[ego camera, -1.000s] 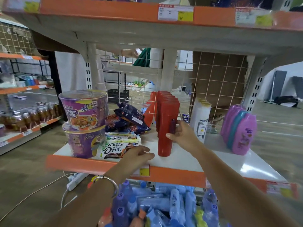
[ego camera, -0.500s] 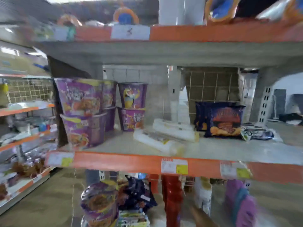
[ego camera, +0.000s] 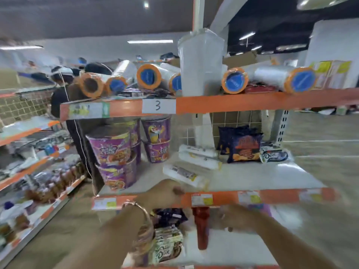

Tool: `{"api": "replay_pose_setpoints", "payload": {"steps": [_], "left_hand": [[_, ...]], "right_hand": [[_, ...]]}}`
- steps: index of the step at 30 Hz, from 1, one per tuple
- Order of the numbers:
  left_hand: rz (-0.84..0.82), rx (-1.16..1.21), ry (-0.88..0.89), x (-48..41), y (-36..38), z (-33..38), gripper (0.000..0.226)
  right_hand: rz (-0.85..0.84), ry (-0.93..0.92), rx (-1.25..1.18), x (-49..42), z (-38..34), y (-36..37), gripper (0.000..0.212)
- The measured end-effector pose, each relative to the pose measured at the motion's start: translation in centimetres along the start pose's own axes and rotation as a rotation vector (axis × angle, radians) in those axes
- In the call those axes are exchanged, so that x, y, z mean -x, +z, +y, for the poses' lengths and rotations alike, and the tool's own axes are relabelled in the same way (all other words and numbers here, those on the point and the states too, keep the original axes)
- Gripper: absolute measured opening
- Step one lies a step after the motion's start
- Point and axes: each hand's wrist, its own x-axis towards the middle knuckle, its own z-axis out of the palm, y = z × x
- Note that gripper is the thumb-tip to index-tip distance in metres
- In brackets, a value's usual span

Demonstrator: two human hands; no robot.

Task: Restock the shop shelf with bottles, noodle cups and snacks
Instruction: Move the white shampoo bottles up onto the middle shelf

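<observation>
Head camera view has tipped up a lot since a second ago. Back then it looked down at the low shelf, and the right hand was wrapped around the front red bottle. Now the view takes in the middle shelf (ego camera: 223,198) and the top shelf (ego camera: 252,101) too.

The right hand (ego camera: 239,220) has let go of the red bottle (ego camera: 202,228). It floats just beside the bottle, down under the orange edge of the middle shelf. It is very blurry, so I cannot tell if the fingers are wide or curled, but it seems to hold nothing. The red bottle stands upright on the low shelf.

The left hand (ego camera: 163,193), with a bangle (ego camera: 143,226) on the wrist, is up at the front edge of the middle shelf. It looks loosely closed and empty.

On the middle shelf the purple noodle cups (ego camera: 110,150) sit stacked on the left. White rolls (ego camera: 196,160) lie in the middle, and dark snack bags (ego camera: 244,146) stand on the right. Chocolate packs (ego camera: 169,247) lie on the low shelf near the left arm.

I think the bottle job is done, and the person is checking the higher shelves for the next gap. Both hands would need new stock first.
</observation>
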Motion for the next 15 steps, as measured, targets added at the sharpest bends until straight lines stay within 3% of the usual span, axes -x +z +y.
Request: {"api": "replay_pose_setpoints", "payload": {"steps": [3, 9, 15], "left_hand": [[0.105, -0.033, 0.047, -1.3, -0.3, -0.2, 0.029], [0.113, -0.155, 0.095, -5.2, -0.1, 0.6, 0.051], [-0.050, -0.343, 0.035, -9.6, 0.5, 1.0, 0.058]], "right_hand": [[0.070, 0.018, -0.003, -0.3, -0.1, -3.1, 0.008], [0.328, -0.024, 0.091, -3.9, 0.5, -9.7, 0.012], [0.388, 0.035, 0.107, -9.1, 2.4, -12.4, 0.065]]}}
